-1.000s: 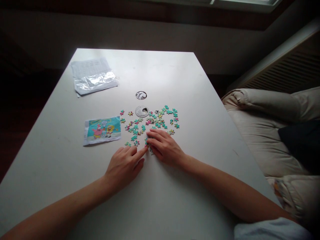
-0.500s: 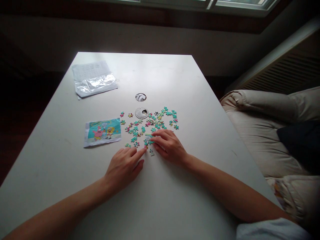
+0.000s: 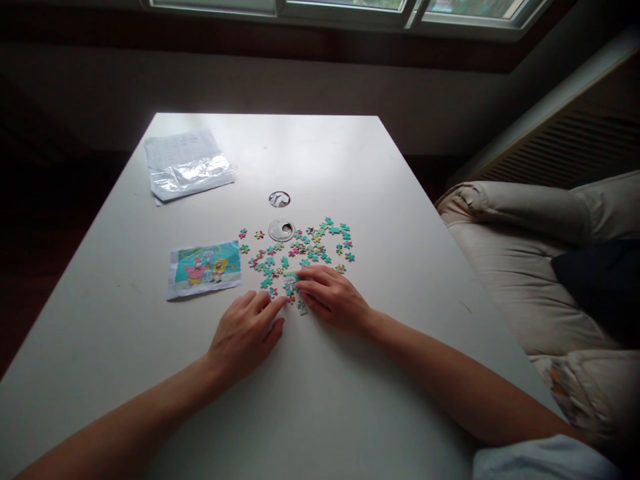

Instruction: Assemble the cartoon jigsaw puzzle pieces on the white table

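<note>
A small joined section of jigsaw puzzle (image 3: 291, 282), green with a cartoon face, lies on the white table between my hands. My right hand (image 3: 336, 297) rests at its right side, fingers stretched and apart, the tips on its edge. From the left comes my left hand (image 3: 246, 327), its index finger pointing out and touching a small puzzle piece (image 3: 292, 299) at the section's lower edge; the other fingers are loosely bent. Close below my right fingertips lies another puzzle piece (image 3: 301, 308). Loose puzzle pieces (image 3: 313, 250), mostly green with some pink and yellow, spread beyond my hands.
Left of the pieces lies a cartoon picture sheet (image 3: 205, 270). Papers with a clear plastic bag (image 3: 190, 167) are at the far left of the table (image 3: 400, 400). Two round fittings, a hole (image 3: 279, 199) and a cover (image 3: 281, 230), sit mid-table. A cushioned seat (image 3: 495, 267) stands at right.
The view has tilted up slightly. My right hand and the joined section have shifted a little left, and the piece below sits closer to the section. My left index finger stays at the lower edge.
</note>
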The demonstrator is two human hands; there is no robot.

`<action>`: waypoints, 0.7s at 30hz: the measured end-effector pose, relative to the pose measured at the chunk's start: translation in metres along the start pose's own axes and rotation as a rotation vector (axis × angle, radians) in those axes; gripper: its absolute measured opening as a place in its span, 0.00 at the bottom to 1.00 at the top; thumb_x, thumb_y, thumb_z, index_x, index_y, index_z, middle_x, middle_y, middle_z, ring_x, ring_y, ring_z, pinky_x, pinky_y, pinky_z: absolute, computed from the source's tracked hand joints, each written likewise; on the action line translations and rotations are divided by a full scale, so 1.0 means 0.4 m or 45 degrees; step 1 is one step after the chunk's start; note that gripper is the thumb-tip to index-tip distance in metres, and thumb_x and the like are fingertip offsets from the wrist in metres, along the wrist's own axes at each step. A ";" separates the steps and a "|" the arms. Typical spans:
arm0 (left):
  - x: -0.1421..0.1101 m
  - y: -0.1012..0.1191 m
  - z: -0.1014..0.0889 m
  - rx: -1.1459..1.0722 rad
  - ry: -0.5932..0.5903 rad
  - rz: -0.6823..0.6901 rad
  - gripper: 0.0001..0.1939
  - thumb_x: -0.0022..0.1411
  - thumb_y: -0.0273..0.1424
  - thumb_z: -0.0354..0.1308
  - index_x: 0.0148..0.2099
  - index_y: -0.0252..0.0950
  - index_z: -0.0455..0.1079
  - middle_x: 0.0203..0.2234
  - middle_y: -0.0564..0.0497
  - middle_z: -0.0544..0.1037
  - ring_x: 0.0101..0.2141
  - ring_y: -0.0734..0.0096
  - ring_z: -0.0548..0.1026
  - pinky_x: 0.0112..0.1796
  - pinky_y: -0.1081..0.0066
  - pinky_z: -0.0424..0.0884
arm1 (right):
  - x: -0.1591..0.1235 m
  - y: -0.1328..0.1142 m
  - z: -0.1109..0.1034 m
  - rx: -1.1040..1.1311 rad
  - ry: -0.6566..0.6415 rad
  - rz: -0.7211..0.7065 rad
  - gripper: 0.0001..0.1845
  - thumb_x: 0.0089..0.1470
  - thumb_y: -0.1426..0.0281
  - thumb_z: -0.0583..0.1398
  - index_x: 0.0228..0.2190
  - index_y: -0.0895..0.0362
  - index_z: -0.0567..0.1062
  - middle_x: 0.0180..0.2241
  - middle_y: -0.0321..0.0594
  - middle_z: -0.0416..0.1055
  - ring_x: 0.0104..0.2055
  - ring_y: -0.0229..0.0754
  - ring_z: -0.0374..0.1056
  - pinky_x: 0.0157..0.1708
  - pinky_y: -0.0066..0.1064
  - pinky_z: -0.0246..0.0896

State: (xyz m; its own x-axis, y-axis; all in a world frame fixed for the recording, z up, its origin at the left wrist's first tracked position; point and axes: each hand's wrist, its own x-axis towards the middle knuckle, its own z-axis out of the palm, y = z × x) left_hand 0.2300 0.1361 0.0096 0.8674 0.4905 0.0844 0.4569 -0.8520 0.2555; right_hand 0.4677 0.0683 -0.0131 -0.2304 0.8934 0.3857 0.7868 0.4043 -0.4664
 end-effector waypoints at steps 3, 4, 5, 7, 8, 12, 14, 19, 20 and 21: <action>0.000 -0.003 0.002 -0.014 0.073 0.019 0.18 0.69 0.31 0.54 0.59 0.38 0.69 0.46 0.44 0.75 0.47 0.57 0.70 0.49 0.55 0.70 | -0.002 0.005 -0.010 0.010 0.046 0.030 0.12 0.64 0.70 0.56 0.48 0.52 0.75 0.53 0.44 0.73 0.57 0.47 0.66 0.60 0.46 0.62; 0.000 -0.004 0.003 -0.018 0.096 0.033 0.18 0.69 0.30 0.54 0.59 0.38 0.69 0.49 0.44 0.75 0.50 0.56 0.69 0.52 0.54 0.69 | -0.002 0.007 -0.014 0.005 0.064 0.050 0.12 0.64 0.70 0.56 0.47 0.51 0.75 0.52 0.44 0.74 0.56 0.47 0.67 0.59 0.46 0.63; 0.000 -0.004 0.005 -0.021 0.115 0.052 0.19 0.69 0.30 0.54 0.60 0.38 0.69 0.52 0.44 0.75 0.54 0.55 0.68 0.54 0.53 0.68 | -0.002 0.009 -0.017 0.000 0.080 0.072 0.11 0.64 0.70 0.56 0.47 0.51 0.75 0.51 0.44 0.74 0.54 0.47 0.68 0.57 0.46 0.63; -0.001 -0.005 0.009 -0.028 0.127 0.106 0.20 0.69 0.30 0.54 0.61 0.37 0.68 0.57 0.44 0.73 0.59 0.53 0.65 0.59 0.51 0.65 | -0.001 0.013 -0.023 -0.007 0.094 0.100 0.10 0.64 0.69 0.57 0.45 0.51 0.76 0.47 0.43 0.75 0.50 0.47 0.69 0.54 0.44 0.64; 0.000 -0.006 0.010 -0.030 0.118 0.134 0.21 0.69 0.30 0.54 0.62 0.37 0.68 0.59 0.45 0.72 0.61 0.53 0.63 0.60 0.51 0.64 | -0.001 0.014 -0.025 -0.010 0.090 0.101 0.09 0.64 0.69 0.57 0.43 0.51 0.76 0.45 0.43 0.75 0.49 0.47 0.69 0.52 0.44 0.64; 0.001 -0.006 0.012 -0.016 0.052 0.196 0.24 0.67 0.29 0.54 0.65 0.37 0.65 0.63 0.47 0.69 0.65 0.51 0.59 0.63 0.48 0.60 | 0.001 0.014 -0.030 -0.038 0.017 0.065 0.08 0.64 0.68 0.57 0.40 0.52 0.77 0.39 0.42 0.75 0.44 0.46 0.68 0.49 0.41 0.63; 0.002 -0.006 0.011 0.005 0.049 0.197 0.24 0.68 0.29 0.54 0.65 0.37 0.65 0.63 0.47 0.69 0.66 0.50 0.59 0.64 0.47 0.59 | 0.000 0.011 -0.032 -0.060 -0.043 0.021 0.08 0.64 0.67 0.57 0.40 0.52 0.77 0.38 0.42 0.75 0.43 0.46 0.67 0.47 0.41 0.62; 0.002 -0.008 0.011 0.053 0.050 0.186 0.23 0.69 0.30 0.53 0.65 0.37 0.66 0.63 0.47 0.69 0.64 0.50 0.61 0.63 0.47 0.60 | -0.004 -0.001 -0.039 -0.141 -0.187 -0.050 0.11 0.61 0.60 0.61 0.42 0.53 0.76 0.40 0.43 0.73 0.43 0.47 0.65 0.46 0.41 0.61; 0.001 -0.009 0.010 0.056 0.045 0.188 0.23 0.69 0.30 0.52 0.65 0.37 0.66 0.64 0.47 0.68 0.64 0.50 0.62 0.63 0.47 0.60 | -0.004 -0.004 -0.040 -0.161 -0.209 -0.051 0.13 0.60 0.59 0.62 0.42 0.53 0.76 0.41 0.43 0.73 0.44 0.47 0.65 0.47 0.41 0.61; 0.001 -0.009 0.010 0.058 0.039 0.190 0.23 0.69 0.30 0.52 0.65 0.37 0.66 0.64 0.47 0.68 0.64 0.50 0.62 0.63 0.47 0.60 | -0.005 -0.006 -0.041 -0.180 -0.229 -0.050 0.15 0.59 0.58 0.63 0.43 0.53 0.76 0.41 0.44 0.72 0.44 0.48 0.64 0.48 0.42 0.60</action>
State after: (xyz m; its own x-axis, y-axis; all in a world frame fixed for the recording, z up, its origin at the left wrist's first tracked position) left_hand 0.2296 0.1388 0.0047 0.9202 0.3623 0.1480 0.3322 -0.9231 0.1939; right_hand 0.4755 0.0625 0.0004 -0.3506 0.9034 0.2469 0.8449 0.4189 -0.3327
